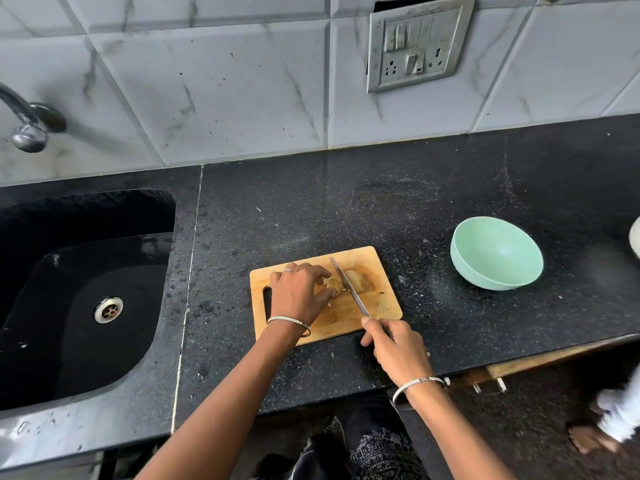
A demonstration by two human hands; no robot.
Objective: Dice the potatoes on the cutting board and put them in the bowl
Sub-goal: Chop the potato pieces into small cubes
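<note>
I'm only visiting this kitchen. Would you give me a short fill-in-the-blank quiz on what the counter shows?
The right hand grips a ____ over the cutting board.
The left hand steadies a piece of ____.
The green bowl is ____ inside.
The sink lies on the person's ____.
Missing: knife; potato; empty; left.

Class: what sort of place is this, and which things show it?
Most likely a home kitchen: black stone sink under a curved metal tap, speckled black countertop, wooden cutting board.
</note>
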